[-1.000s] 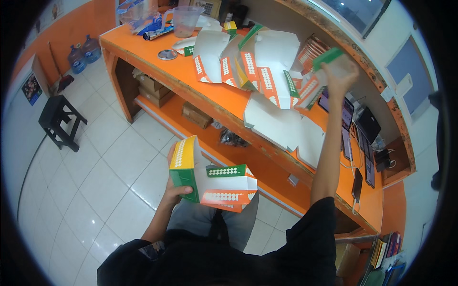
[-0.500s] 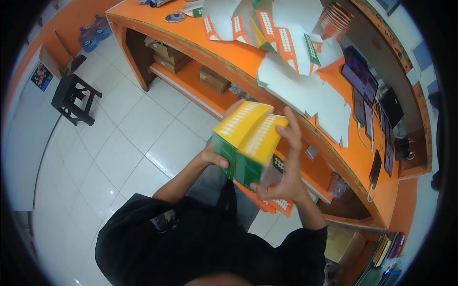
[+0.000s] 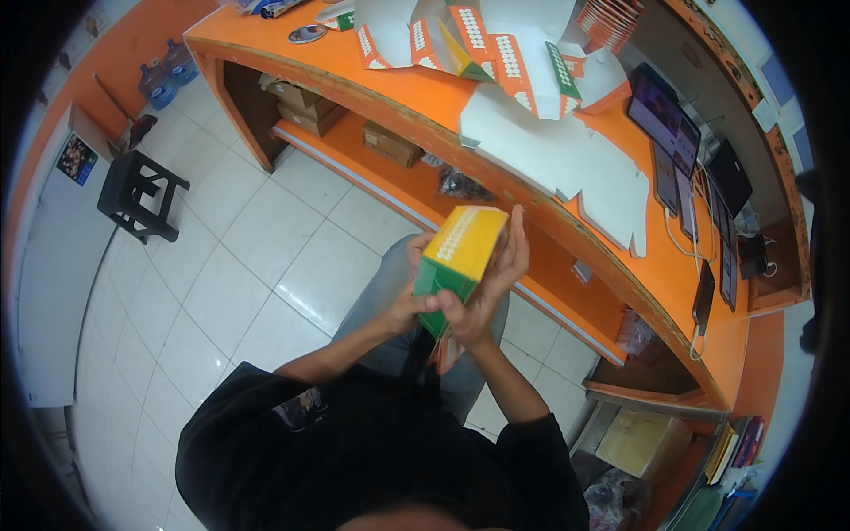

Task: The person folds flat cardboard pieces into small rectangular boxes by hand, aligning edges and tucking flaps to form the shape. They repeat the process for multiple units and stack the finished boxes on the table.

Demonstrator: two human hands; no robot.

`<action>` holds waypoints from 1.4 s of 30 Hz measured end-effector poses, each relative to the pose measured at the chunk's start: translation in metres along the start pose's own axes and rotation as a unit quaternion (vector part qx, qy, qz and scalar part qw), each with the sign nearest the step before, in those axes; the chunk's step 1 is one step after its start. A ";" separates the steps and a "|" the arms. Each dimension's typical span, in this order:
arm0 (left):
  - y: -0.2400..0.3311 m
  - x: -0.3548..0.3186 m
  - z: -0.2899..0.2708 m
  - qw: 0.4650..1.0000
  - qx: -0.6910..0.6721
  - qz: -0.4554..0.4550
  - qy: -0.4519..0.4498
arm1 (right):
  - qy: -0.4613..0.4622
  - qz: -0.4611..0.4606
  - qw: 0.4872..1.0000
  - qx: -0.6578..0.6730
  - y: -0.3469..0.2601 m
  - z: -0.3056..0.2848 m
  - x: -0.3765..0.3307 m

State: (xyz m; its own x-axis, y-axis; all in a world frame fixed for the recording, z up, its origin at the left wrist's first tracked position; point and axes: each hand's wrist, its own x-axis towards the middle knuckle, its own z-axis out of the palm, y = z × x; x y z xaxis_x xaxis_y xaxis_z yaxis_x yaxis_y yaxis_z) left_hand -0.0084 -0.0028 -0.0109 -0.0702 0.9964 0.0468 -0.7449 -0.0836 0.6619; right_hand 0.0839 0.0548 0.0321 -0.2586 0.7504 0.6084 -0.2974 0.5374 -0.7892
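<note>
A yellow and green carton [image 3: 463,241] is held over my lap, its yellow face with rows of white shapes turned up and its green side toward me. My left hand [image 3: 409,308] grips its left side, thumb on the green panel. Against its right side lies my right hand [image 3: 489,288], fingers up along the edge and thumb on the green panel near the left thumb. An orange-red printed piece of card [image 3: 449,352] shows in part below the carton. Parts of the fingers are hidden behind the carton.
On the orange counter [image 3: 407,88] lie a flat white card blank [image 3: 540,155], several opened cartons [image 3: 509,66], and phones and tablets [image 3: 664,124] with cables. A stack of cups [image 3: 609,25] stands behind. Small boxes [image 3: 391,143] sit on the shelf below. A black stool [image 3: 142,195] stands left.
The carton has turned and looks narrower, with one yellow panel showing instead of two. My right hand has moved left and in, closing on it. The view has shifted slightly.
</note>
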 end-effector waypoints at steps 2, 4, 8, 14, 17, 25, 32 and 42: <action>-0.003 0.000 -0.011 0.999 -0.013 -0.027 0.012 | 0.009 0.008 0.999 -0.051 0.005 0.002 0.011; -0.004 -0.005 -0.019 0.997 0.074 -0.037 0.002 | 0.019 0.020 0.998 -0.060 0.009 0.006 0.017; -0.007 -0.016 -0.024 0.971 0.232 -0.049 -0.009 | -0.018 0.008 0.998 -0.062 0.014 0.021 0.032; 0.016 -0.019 -0.033 0.976 0.010 0.002 0.215 | 0.058 -0.125 0.984 -0.111 -0.019 0.004 0.138; 0.031 -0.018 -0.045 0.969 0.102 0.013 0.226 | 0.087 -0.263 0.900 -0.337 -0.023 -0.019 0.239; -0.009 -0.033 -0.102 0.891 0.408 -0.136 0.146 | 0.144 -0.058 0.879 -0.450 0.053 -0.055 0.375; -0.029 -0.035 -0.094 0.714 0.663 -0.226 -0.004 | 0.252 -0.209 0.920 -0.213 -0.063 -0.074 0.311; 0.010 -0.022 -0.038 0.850 0.394 0.324 0.135 | 0.058 0.106 0.963 -0.241 -0.037 -0.078 0.016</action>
State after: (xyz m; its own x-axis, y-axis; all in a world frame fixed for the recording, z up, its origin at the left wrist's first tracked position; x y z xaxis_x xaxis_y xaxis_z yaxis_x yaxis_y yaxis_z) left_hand -0.0393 -0.0260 -0.0340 -0.5243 0.6969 0.4893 0.1758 -0.4736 0.8630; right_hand 0.1622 0.0769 0.0644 -0.1543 0.8855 0.4382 0.2199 0.4632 -0.8586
